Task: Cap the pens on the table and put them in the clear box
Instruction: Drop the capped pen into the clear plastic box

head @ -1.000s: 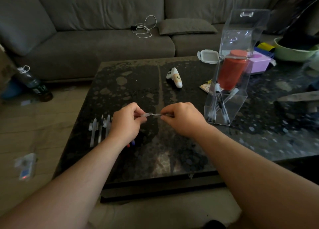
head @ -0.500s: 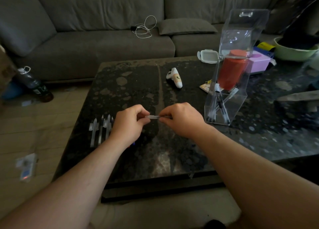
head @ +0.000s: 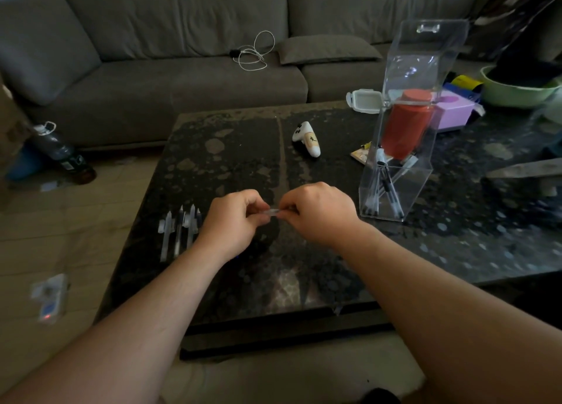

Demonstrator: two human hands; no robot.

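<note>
1. The counter (head: 231, 160) under my hands is black stone, speckled and blotched with tan.
2. My clear box (head: 404, 148) shows pens with black tips inside.
3. Behind it stands a red jar (head: 406, 129).
4. The sofa (head: 170, 78) is grey-brown.
5. A green bowl (head: 517, 94) sits far right, beside a lilac box (head: 454, 113).

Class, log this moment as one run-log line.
step: capping | both hands pinch one pen over table | uncapped pens lie left | clear box holds pens

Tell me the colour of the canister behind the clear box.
Red canister, head view.
</note>
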